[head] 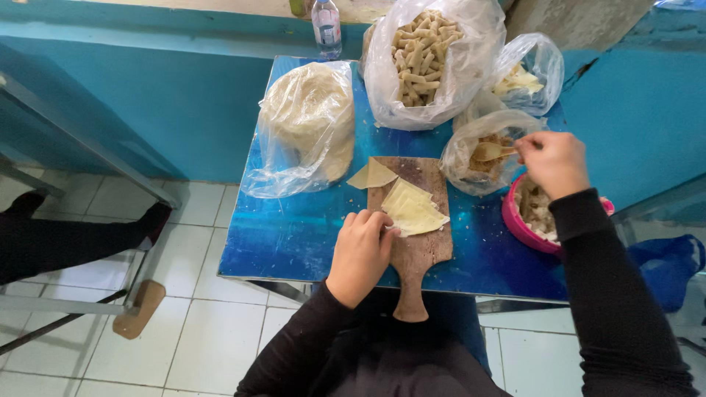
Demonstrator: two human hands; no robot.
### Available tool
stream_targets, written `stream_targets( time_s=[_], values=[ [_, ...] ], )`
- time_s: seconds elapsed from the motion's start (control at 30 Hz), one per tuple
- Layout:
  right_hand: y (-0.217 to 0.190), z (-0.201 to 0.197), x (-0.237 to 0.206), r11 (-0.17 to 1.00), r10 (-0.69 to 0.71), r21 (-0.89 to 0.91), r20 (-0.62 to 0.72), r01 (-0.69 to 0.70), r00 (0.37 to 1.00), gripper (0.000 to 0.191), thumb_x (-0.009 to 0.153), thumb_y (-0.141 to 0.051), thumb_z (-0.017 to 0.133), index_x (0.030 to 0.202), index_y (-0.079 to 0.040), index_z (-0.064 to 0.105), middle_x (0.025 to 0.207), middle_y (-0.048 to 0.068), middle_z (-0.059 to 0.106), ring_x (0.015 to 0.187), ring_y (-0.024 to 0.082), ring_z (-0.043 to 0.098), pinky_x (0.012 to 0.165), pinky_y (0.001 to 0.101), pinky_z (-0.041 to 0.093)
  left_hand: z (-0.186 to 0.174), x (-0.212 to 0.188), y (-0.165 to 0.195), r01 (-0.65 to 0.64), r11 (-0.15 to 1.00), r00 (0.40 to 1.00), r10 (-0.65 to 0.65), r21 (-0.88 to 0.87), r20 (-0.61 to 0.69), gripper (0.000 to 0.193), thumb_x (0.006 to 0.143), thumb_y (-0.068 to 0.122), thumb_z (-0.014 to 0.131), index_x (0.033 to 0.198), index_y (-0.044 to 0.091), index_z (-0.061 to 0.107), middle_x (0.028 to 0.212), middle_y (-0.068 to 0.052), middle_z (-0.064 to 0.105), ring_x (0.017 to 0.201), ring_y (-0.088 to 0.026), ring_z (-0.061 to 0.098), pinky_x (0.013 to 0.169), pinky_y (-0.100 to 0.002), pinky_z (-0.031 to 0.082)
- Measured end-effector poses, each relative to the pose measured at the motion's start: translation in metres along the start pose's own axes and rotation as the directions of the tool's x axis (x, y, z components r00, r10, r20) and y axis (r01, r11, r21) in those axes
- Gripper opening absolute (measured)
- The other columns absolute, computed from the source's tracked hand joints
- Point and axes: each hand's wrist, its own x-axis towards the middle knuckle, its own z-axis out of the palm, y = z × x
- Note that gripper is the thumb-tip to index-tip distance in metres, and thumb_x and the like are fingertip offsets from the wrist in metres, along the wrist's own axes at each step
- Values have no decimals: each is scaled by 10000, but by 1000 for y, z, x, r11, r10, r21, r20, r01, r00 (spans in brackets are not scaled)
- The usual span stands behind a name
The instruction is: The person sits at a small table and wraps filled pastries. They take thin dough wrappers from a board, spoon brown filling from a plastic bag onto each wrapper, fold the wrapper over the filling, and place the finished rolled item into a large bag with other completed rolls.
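My left hand (360, 254) rests on a wooden cutting board (419, 250), its fingertips touching a small stack of pale yellow square dough sheets (412, 208). A single folded sheet (372, 175) lies at the board's far left corner. My right hand (555, 162) holds the handle of a wooden spoon (491, 151) that dips into brown filling inside a clear plastic bag (478, 158). Both sleeves are black.
The small blue table (294, 235) carries a bag of stacked flat wrappers (309, 125), a large bag of rolled sticks (426, 59), a smaller bag (526, 73) and a pink bowl (518, 224). A water bottle (326, 28) stands behind. Another person's legs (66, 239) are at left.
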Motion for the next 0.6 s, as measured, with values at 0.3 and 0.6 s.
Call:
stream_targets(
  time_s=[0.3, 0.6],
  values=[
    [-5, -1, -4, 999, -17, -43, 37, 19, 999, 193, 975, -237, 707, 971, -65, 796, 772, 104, 737, 702, 240, 723, 681, 357, 554, 9, 2, 1, 0, 998, 1000, 0, 59, 10, 130, 877, 136, 736, 921, 54, 647, 902, -110, 649, 854, -349, 587, 740, -443, 473],
    [7, -4, -7, 978, -161, -136, 2, 160, 987, 174, 962, -200, 712, 1023, -79, 821, 875, 116, 750, 776, 248, 720, 726, 355, 555, 15, 5, 6, 24, 989, 999, -29, 149, 28, 148, 864, 190, 748, 904, 84, 652, 879, -87, 644, 847, -321, 603, 702, -435, 469]
  ],
)
